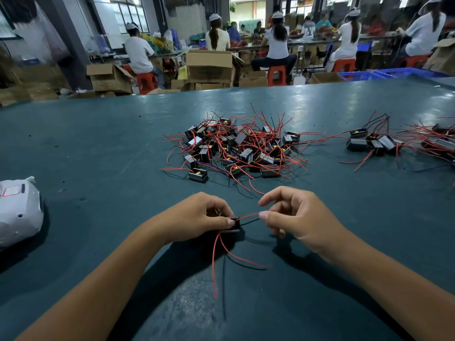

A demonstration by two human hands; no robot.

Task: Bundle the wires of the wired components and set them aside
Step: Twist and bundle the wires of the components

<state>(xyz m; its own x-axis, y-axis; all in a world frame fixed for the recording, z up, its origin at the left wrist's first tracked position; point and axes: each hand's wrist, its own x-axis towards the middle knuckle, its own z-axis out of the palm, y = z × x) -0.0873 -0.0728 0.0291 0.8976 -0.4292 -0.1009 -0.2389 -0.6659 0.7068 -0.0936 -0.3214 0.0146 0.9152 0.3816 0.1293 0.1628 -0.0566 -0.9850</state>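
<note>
My left hand point(199, 216) grips a small black wired component point(232, 223) just above the dark green table point(98, 148). A red wire and a black wire point(248, 217) run from it to the right, where my right hand point(293, 215) pinches them between thumb and fingers. Two more red wires point(216, 262) hang from the component toward me and lie on the table. Beyond my hands lies a tangled pile of several black components with red wires point(236, 146). A second group of components point(376, 142) lies at the right.
A white plastic bag point(18, 212) sits at the left edge of the table. Past the far table edge stand cardboard boxes point(209, 65), blue crates point(384, 73) and red stools, with several people seated at benches with their backs turned.
</note>
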